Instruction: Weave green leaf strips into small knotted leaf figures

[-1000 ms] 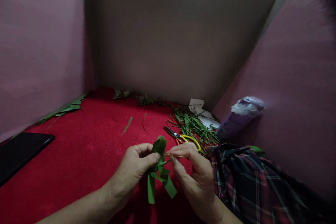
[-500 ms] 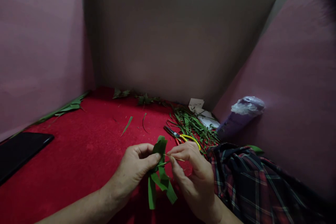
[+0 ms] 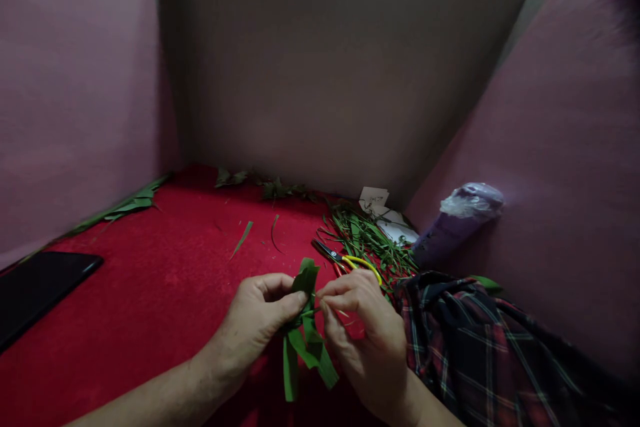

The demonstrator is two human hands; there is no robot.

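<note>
Between my hands is a bundle of folded green leaf strips (image 3: 304, 280), its loose ends hanging down. My left hand (image 3: 260, 310) pinches it from the left, thumb laid across the front. On the right, my right hand (image 3: 367, 333) closes thumb and forefinger on a thin, pale, pointed stick (image 3: 342, 313), perhaps a toothpick, close beside the leaves. The fingers hide most of the stick, and I cannot tell whether its far end enters the leaf. Just beyond the right hand lie scissors (image 3: 347, 259) with dark blades and yellow handles.
Leaf scraps (image 3: 370, 237) are heaped at the back right beside white paper (image 3: 397, 225). A purple container (image 3: 445, 230) topped with clear plastic leans near the wall. Plaid cloth (image 3: 480, 340) lies at right, a black flat device (image 3: 43, 293) at left, on the red cloth (image 3: 165, 267).
My right fingers have moved slightly left, closer to the leaf bundle, and less of the pale stick shows. My left hand stays almost still.
</note>
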